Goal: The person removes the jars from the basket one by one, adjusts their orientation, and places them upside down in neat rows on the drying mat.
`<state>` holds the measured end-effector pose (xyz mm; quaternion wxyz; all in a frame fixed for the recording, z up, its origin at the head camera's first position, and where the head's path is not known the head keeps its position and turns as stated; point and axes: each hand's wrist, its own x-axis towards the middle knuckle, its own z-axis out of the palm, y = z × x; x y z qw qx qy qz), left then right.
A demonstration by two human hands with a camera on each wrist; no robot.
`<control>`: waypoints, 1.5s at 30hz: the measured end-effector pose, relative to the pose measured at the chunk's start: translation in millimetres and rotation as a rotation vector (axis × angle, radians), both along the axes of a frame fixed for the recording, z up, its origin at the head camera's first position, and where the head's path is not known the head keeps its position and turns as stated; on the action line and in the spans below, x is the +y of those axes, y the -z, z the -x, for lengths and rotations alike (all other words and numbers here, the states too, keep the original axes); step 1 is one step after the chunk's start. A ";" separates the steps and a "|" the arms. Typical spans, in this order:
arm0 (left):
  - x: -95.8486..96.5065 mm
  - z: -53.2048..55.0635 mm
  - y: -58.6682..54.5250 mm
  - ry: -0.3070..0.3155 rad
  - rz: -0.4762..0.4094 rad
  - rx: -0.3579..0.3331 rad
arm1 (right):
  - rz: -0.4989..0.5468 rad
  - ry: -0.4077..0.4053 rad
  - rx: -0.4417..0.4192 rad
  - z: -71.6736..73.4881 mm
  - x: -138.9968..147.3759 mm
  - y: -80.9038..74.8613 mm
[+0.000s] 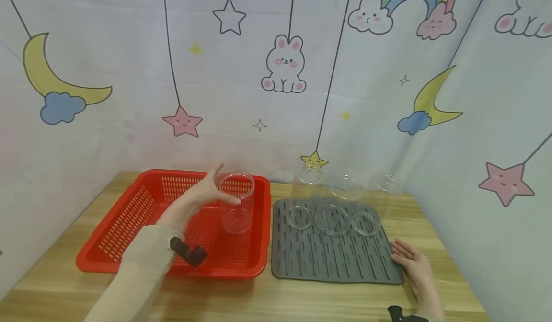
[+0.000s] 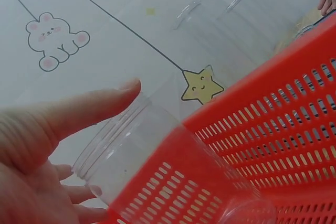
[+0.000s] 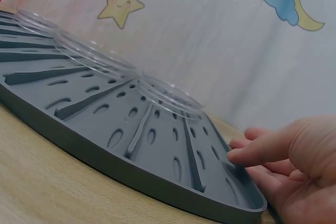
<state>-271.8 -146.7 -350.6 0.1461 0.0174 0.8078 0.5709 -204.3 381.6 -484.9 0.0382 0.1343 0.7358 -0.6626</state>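
Note:
A clear jar [image 1: 237, 214] with a threaded mouth stands upright in the right part of the red slotted basket [image 1: 266, 226]. My left hand [image 1: 204, 191] is at its mouth, thumb in front and the other fingers spread behind. In the left wrist view, the thumb overlaps the rim [image 2: 118, 135] and the fingertips show beyond it. The fingers look extended, not closed round the jar. My right hand [image 1: 414, 267] lies relaxed at the right edge of the grey ridged mat [image 1: 319, 262], its thumb extending over that edge in the right wrist view.
Three more clear containers stand in a row on the back half of the mat: a left one [image 1: 300, 207], a middle one [image 1: 332, 219] and a right one [image 1: 366, 221]. Basket and mat sit side by side on a wooden table [image 1: 215, 303]. A patterned curtain [image 1: 241, 97] hangs close behind.

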 end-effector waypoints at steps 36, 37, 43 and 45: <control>3.2 -15.9 -2.6 -0.052 -0.006 0.128 | -0.010 -0.021 0.043 1.4 -3.2 -0.5; 3.6 -17.9 -4.3 -0.067 -0.010 0.136 | -0.011 -0.022 0.041 1.1 -3.0 -0.4; 6.2 -29.1 -12.1 -0.173 -0.055 0.154 | -0.037 -0.008 0.025 -1.0 -1.3 0.5; 7.1 -31.9 -13.6 -0.208 -0.089 0.171 | -0.032 0.003 0.021 -0.8 -1.4 0.1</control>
